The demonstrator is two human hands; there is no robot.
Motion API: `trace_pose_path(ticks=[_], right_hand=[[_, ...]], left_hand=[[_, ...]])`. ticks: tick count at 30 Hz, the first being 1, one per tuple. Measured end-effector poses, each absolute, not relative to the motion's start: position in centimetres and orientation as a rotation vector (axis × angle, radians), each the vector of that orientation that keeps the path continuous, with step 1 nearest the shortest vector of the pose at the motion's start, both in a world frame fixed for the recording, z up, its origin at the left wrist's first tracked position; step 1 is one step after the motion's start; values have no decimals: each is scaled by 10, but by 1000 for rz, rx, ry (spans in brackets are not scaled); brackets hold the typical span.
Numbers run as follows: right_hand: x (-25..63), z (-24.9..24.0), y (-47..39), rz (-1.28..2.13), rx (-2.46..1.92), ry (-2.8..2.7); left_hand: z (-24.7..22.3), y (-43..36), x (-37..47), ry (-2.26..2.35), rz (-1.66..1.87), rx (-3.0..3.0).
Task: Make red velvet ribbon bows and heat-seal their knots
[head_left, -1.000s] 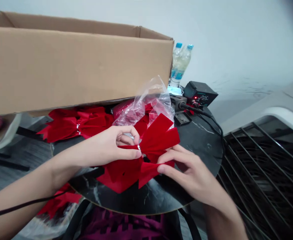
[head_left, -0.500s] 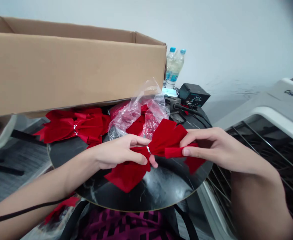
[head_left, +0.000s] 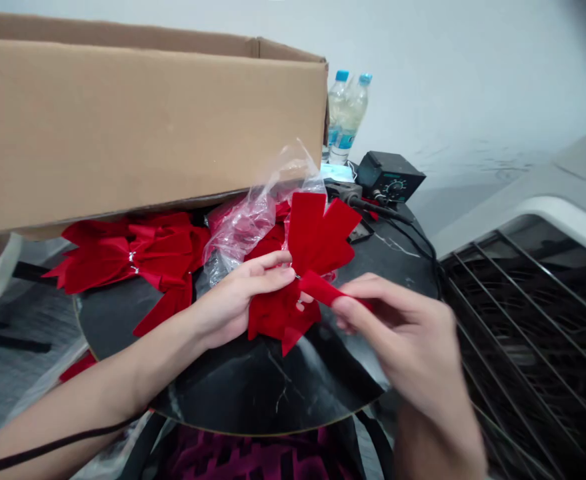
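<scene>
A red velvet bow [head_left: 317,237] is held above the dark round table, its loops fanned upward and its lower tails hanging down. My left hand [head_left: 255,290] pinches it at the tied centre, thumb on top and fingertips showing behind the fabric. My right hand [head_left: 393,320] is closed on a narrow red strip [head_left: 323,288] of the same bow, drawn out to the right of the knot. More red bows with silver ties [head_left: 133,257] lie piled on the table to the left. Behind my hands sits a clear plastic bag [head_left: 247,223] with red fabric in it.
A large open cardboard box [head_left: 147,127] stands across the back left. Two water bottles [head_left: 347,120] and a black control box [head_left: 390,177] with a cable are at the back right. A white-framed appliance with a dark grille [head_left: 527,300] borders the right side.
The bow has turned so its loops point up instead of right. My right hand has moved down and nearer the knot, gripping the strip. The view has shifted slightly.
</scene>
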State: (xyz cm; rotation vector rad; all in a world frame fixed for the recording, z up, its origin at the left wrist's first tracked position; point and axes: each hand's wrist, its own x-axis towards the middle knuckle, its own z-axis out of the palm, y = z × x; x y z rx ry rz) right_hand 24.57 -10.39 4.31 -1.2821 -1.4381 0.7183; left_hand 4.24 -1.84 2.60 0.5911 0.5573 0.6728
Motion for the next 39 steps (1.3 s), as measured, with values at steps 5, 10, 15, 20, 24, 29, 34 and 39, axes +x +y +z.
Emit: trace_pose_path(ticks=[5,10,15,20,24,29,34,39], right_hand=[[209,19,-96,782,-1334,-1331],[205,21,-91,772,-1381,-1220],[199,21,-91,785,-1400,-1160],[197,22,-92,752,-1446,-1163],[194,20,-92,741,-1481,-1139],[190,15,-89,849,-1418,-1027],[189,11,-87,957,-1297,-884],[189,10,-84,981,-1307,-869]], left_hand=[[19,-20,40,548,712,753],[18,-23,41,621,778,833],[10,-25,41,610,821,985],[7,-29,41,703,894,1129],[10,-31,43,745,943,1122],[12,-30,43,816,970,1088],[11,-30,43,819,979,1085],[11,-30,43,803,994,1074]])
